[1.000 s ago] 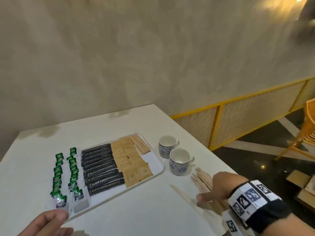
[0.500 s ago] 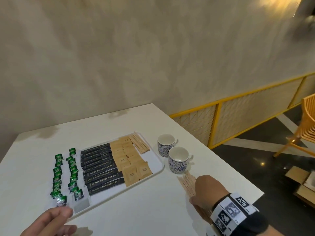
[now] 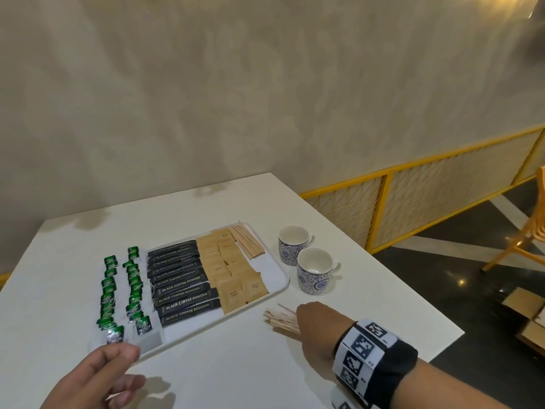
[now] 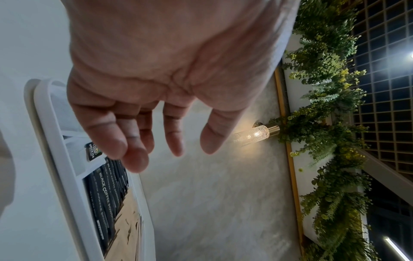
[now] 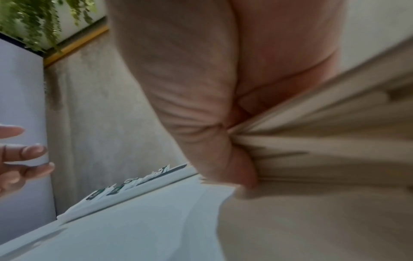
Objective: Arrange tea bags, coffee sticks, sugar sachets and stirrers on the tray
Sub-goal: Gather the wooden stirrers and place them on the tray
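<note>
Lettering reading "BLACK COFFEE POWDER" runs along the dark coffee sticks (image 3: 184, 286) stacked in the white tray (image 3: 277, 286), between green tea bags (image 3: 122, 293) marked "GREEN TEA" and tan sugar sachets (image 3: 233, 273) with print too small to read. Stirrers (image 3: 247, 242) lie at the tray's far end. The right hand (image 3: 320, 329) grips a loose stirrer bundle (image 3: 280, 320) on the table (image 3: 230, 376) just beside the tray; the left hand (image 3: 94, 379) hovers with fingers relaxed, holding nothing.

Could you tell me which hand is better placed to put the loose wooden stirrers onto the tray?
Right. The right hand already holds the loose stirrers in its grip on the table, just off the tray edge. The left hand hovers open and empty near the green tea bags, at the opposite end.
</note>
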A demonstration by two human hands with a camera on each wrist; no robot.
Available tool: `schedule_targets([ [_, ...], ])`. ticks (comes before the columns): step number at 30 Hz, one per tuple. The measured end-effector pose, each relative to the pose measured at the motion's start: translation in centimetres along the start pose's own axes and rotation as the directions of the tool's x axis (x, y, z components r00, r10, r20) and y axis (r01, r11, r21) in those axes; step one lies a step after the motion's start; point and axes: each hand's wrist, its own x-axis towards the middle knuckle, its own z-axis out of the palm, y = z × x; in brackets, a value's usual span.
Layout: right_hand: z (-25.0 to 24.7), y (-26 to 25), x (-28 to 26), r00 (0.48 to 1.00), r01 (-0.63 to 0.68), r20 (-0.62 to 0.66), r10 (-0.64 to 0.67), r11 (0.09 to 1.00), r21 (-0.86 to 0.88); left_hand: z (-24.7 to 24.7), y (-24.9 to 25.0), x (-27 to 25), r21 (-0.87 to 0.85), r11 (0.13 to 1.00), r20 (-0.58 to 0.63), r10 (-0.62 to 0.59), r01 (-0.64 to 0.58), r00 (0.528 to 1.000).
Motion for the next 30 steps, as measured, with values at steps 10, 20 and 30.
schedule_targets([
  [10, 1.0, -3.4, 0.8, 0.963, -0.020, -0.268, 0.025, 1.000, 0.023, 1.8, 1.7, 0.1, 0.079, 0.997, 0.122, 0.000, -0.010, 0.993],
  [20, -0.5, -2.6, 1.7, 0.973, 0.232, -0.033, -0.230, 0.971, 0.052, 6.7, 2.6, 1.8, 0.191, 0.975, 0.445, 0.013, -0.109, 0.895],
  [30, -1.9, -7.7, 0.6, 0.831, 0.362, -0.161, -0.533, 0.296, 0.884, 11.6, 2.9, 0.7, -0.185, 0.982, 0.485, 0.129, -0.043, 0.865],
])
